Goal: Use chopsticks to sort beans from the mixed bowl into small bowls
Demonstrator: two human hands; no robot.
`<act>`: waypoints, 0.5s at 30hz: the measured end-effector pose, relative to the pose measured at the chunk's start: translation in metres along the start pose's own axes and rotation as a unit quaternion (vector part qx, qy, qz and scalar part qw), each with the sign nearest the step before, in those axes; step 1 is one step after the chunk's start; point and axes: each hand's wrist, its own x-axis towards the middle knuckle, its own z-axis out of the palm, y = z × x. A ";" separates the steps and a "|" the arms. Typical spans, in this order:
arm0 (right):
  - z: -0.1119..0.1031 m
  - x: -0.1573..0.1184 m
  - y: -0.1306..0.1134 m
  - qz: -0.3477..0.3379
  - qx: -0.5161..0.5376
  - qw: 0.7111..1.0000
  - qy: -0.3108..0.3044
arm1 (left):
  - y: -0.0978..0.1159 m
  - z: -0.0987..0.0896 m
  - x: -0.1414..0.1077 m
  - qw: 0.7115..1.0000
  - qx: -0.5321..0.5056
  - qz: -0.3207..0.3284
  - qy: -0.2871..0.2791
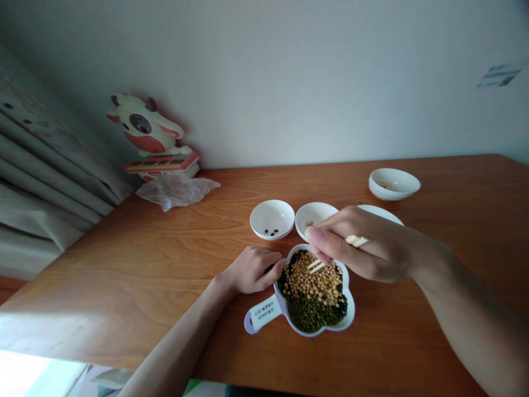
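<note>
My right hand point(355, 242) is closed round a pair of pale chopsticks point(316, 267), whose tips are among the yellow beans point(309, 284) in a handled tray point(350, 309). Green beans point(312, 314) and black beans lie in the same tray. My left hand point(257, 269) has its fingers closed on the tray's left rim, above the labelled handle. Behind the tray, a white bowl point(271, 212) holds several black beans. The white bowl beside it point(316, 210) has a few yellowish pieces in it and is partly covered by my right hand.
Another white bowl point(378, 211) is mostly hidden behind my right hand. Farther back right is a white bowl point(394, 182) with a few light pieces. A cow-shaped toy keyboard point(161, 138) and a clear plastic bag point(176, 191) sit at the back left of the wooden table point(124, 259).
</note>
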 end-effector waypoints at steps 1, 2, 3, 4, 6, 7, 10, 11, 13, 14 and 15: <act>0.000 0.000 0.000 -0.002 0.002 1.000 0.001 | 0.000 0.000 0.000 1.000 -0.001 -0.001 -0.001; 0.000 0.000 0.001 -0.004 0.003 1.000 0.002 | 0.000 0.000 0.000 1.000 -0.001 -0.002 -0.002; 0.000 -0.001 0.001 -0.005 0.004 1.000 0.002 | 0.000 0.000 0.000 1.000 -0.001 -0.003 -0.003; -0.001 -0.001 0.001 -0.003 0.006 1.000 0.000 | 0.000 0.000 0.001 1.000 -0.001 -0.004 -0.004; -0.001 -0.003 0.002 0.007 0.007 1.000 -0.004 | 0.000 0.000 0.001 1.000 -0.002 -0.006 -0.004; -0.001 -0.003 0.002 0.013 0.007 1.000 -0.006 | 0.000 -0.001 0.001 1.000 -0.002 -0.006 -0.004; -0.002 -0.003 0.002 0.016 0.006 1.000 -0.010 | 0.001 -0.001 0.001 1.000 -0.007 -0.004 -0.006; -0.002 -0.003 0.002 0.012 0.006 1.000 -0.010 | 0.002 -0.001 0.001 1.000 -0.009 -0.004 -0.005; -0.001 -0.002 0.001 0.005 0.006 1.000 -0.010 | 0.002 -0.002 0.001 1.000 -0.011 -0.003 -0.005; -0.001 -0.002 0.001 0.004 0.005 1.000 -0.009 | 0.002 -0.002 0.001 1.000 -0.011 -0.003 -0.005; -0.001 -0.002 0.001 0.005 0.004 1.000 -0.009 | 0.001 -0.002 0.001 1.000 -0.011 -0.003 -0.005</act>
